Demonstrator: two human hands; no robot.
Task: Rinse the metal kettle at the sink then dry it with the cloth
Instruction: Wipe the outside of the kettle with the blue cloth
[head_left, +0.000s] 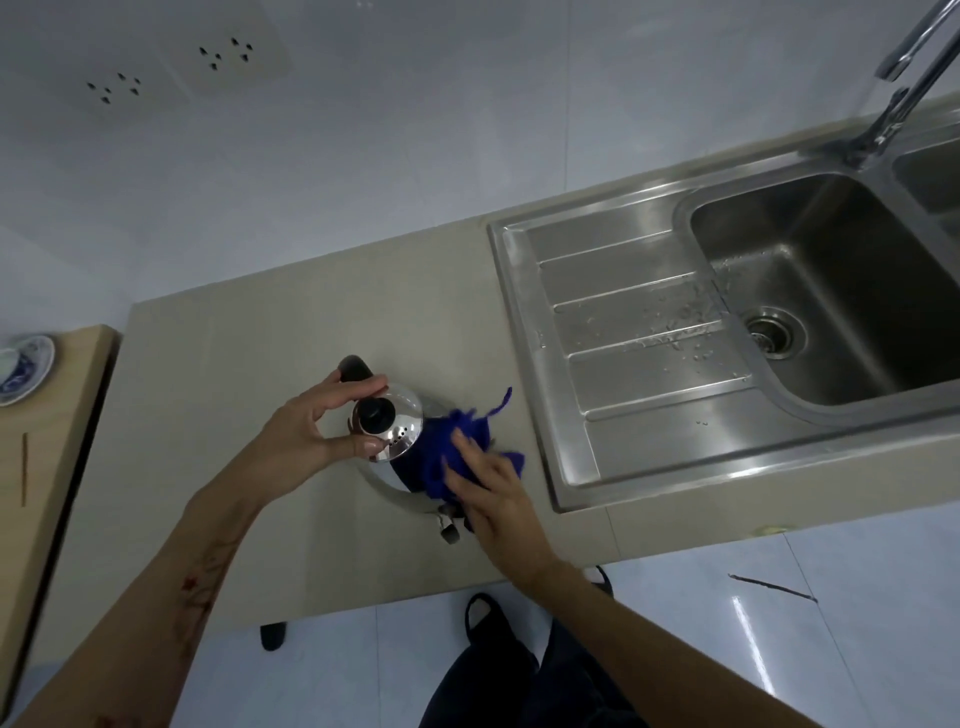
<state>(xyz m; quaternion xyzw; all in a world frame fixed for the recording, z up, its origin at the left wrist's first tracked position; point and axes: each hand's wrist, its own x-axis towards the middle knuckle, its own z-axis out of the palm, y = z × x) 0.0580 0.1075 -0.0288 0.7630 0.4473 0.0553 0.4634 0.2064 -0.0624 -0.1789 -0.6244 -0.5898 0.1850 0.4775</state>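
The kettle (390, 441) stands upright on the beige counter (218, 364), well left of the sink (613, 291). The left hand (306, 436) comes in from seven o'clock and pinches the shiny lid (397, 415) between thumb and fingers, which curve round the rim on either side of the black knob (375, 411). The right hand (493, 499), reaching from five o'clock, lies flat with fingers spread, pressing the blue cloth (457, 447) against the kettle's side at about three o'clock of the lid. A frayed end of cloth sticks out toward one o'clock. A dark part, probably the handle, shows at eleven o'clock behind the left fingers. Water drops lie on the sink's ribbed drainer. The tap (904, 67) stands at the far right. A blue-patterned dish (26, 364) sits on a wooden board at nine o'clock.
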